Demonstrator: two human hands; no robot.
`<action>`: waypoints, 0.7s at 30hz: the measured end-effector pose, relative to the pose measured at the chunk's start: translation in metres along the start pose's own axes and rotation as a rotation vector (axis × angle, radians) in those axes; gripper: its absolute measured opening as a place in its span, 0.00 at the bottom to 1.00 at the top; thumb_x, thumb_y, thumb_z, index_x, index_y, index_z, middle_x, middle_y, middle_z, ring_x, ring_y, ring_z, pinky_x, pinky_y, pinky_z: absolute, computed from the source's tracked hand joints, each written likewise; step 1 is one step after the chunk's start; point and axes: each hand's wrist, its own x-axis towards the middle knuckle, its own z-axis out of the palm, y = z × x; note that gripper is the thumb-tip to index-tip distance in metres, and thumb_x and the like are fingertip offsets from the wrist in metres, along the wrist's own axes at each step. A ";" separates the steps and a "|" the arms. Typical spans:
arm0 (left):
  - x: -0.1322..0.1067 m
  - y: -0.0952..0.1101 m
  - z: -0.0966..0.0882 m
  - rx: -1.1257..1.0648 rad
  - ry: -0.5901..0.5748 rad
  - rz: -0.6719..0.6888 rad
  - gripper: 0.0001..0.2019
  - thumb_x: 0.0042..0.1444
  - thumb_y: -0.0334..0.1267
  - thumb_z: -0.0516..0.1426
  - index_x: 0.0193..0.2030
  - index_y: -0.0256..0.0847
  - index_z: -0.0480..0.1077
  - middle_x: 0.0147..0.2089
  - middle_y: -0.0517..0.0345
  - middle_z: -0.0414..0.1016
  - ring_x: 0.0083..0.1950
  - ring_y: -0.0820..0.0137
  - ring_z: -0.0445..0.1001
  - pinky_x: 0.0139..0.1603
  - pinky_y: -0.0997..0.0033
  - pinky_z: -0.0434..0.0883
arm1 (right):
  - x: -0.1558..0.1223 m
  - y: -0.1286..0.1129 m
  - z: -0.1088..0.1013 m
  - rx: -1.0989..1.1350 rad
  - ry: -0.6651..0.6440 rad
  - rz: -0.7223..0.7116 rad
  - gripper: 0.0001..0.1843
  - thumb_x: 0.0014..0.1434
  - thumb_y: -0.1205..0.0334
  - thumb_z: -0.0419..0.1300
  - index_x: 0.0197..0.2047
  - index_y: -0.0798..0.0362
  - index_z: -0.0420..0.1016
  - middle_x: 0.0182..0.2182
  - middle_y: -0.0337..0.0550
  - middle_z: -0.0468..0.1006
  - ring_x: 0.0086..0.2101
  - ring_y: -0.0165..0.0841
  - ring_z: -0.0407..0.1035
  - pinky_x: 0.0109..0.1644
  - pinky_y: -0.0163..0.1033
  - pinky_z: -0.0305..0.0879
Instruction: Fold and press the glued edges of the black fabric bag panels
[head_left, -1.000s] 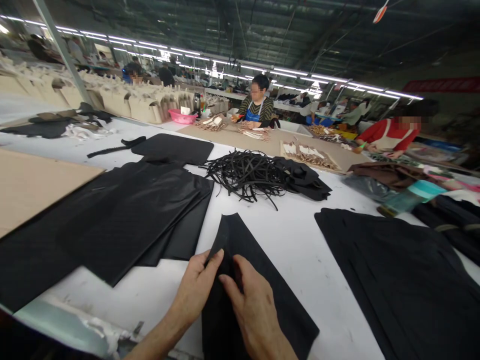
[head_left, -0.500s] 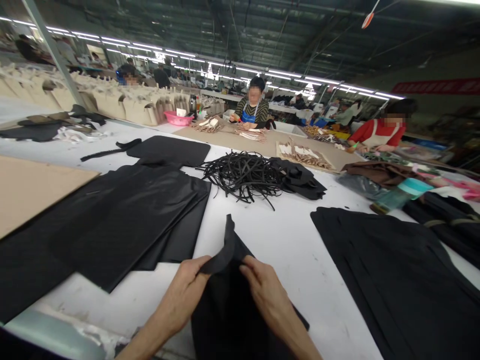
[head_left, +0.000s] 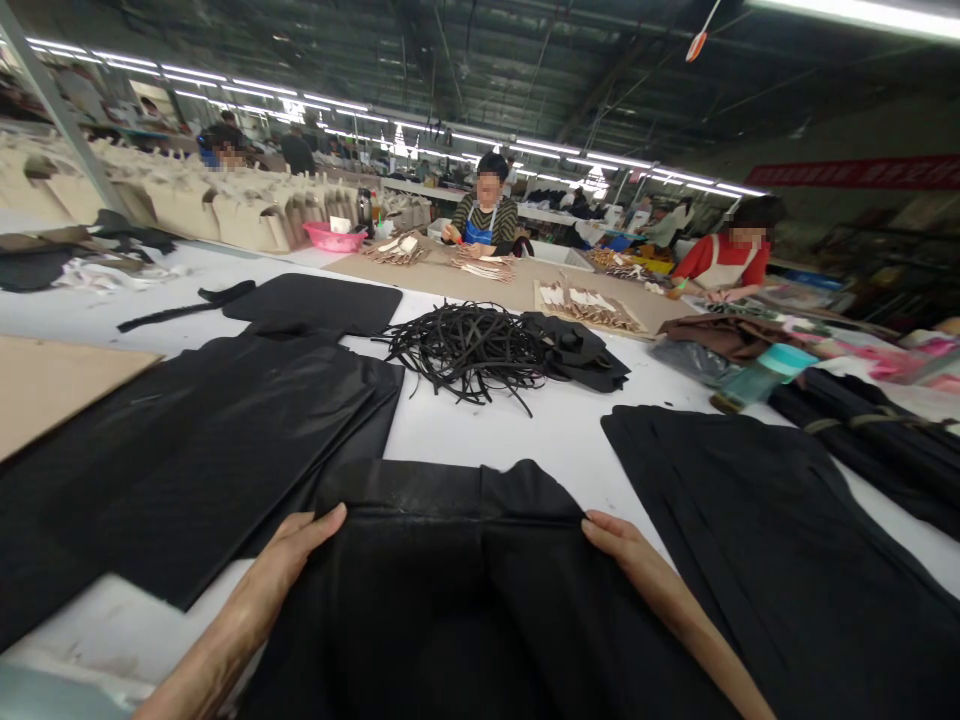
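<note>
A black fabric piece (head_left: 450, 590) lies spread wide on the white table (head_left: 555, 435) right in front of me. My left hand (head_left: 281, 570) grips its upper left corner, thumb on top and fingers under the cloth. My right hand (head_left: 626, 550) holds the upper right corner the same way. The top edge of the fabric is stretched between both hands, with a folded band along it.
A stack of black sheets (head_left: 210, 440) lies at the left, another black stack (head_left: 757, 540) at the right. A tangle of black straps (head_left: 465, 350) sits beyond. A brown board (head_left: 45, 385) is far left. Other people work at tables behind.
The narrow folded black piece has been opened out sideways. My hands moved apart from the middle to its two upper corners.
</note>
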 end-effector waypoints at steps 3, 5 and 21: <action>0.012 -0.002 -0.012 -0.029 -0.025 -0.003 0.10 0.42 0.39 0.64 0.31 0.38 0.71 0.27 0.53 0.78 0.30 0.60 0.77 0.30 0.67 0.75 | -0.008 0.010 -0.033 0.040 0.154 0.028 0.17 0.43 0.49 0.66 0.31 0.54 0.74 0.29 0.44 0.78 0.32 0.37 0.71 0.40 0.39 0.65; 0.018 -0.005 -0.014 -0.022 -0.063 0.000 0.09 0.41 0.37 0.64 0.29 0.37 0.71 0.27 0.52 0.78 0.30 0.61 0.77 0.30 0.68 0.75 | -0.015 0.021 -0.048 0.029 0.216 0.069 0.17 0.42 0.49 0.66 0.30 0.53 0.74 0.28 0.43 0.77 0.31 0.35 0.70 0.37 0.37 0.65; 0.018 -0.008 0.021 1.421 0.325 0.948 0.24 0.57 0.48 0.46 0.57 0.38 0.55 0.55 0.45 0.65 0.48 0.55 0.70 0.40 0.62 0.68 | -0.052 0.051 -0.032 -1.190 0.573 0.042 0.12 0.58 0.55 0.47 0.25 0.49 0.59 0.23 0.40 0.70 0.27 0.34 0.65 0.30 0.37 0.52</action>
